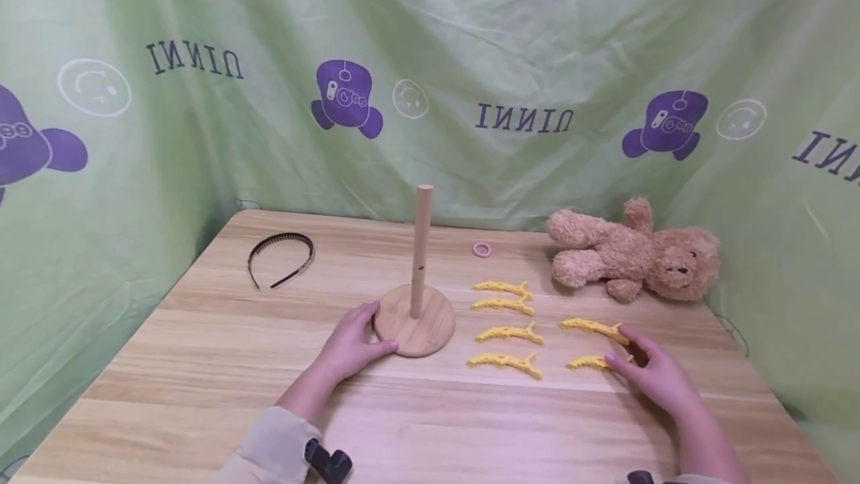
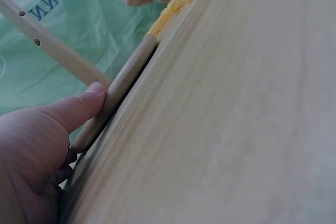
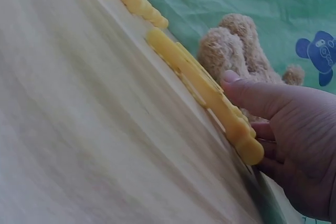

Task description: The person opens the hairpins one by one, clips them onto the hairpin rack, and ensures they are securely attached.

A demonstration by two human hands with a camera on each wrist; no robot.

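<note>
A wooden stand with a round base (image 1: 414, 329) and an upright peg (image 1: 422, 245) stands mid-table. My left hand (image 1: 372, 331) grips the base's left rim. In the left wrist view the thumb (image 2: 86, 100) presses the rim of the base (image 2: 123, 90). Several yellow hair clips (image 1: 505, 362) lie in rows to the right of the stand. My right hand (image 1: 618, 347) pinches the right end of the near right clip (image 1: 590, 362). The right wrist view shows the thumb (image 3: 247, 90) on top of that clip (image 3: 205, 87), with the fingers curled behind it.
A tan teddy bear (image 1: 631, 252) lies at the back right. Near it sits a pink hair tie (image 1: 481, 249). A black headband (image 1: 281, 258) lies at the back left. Green cloth (image 1: 430, 58) walls the table on three sides.
</note>
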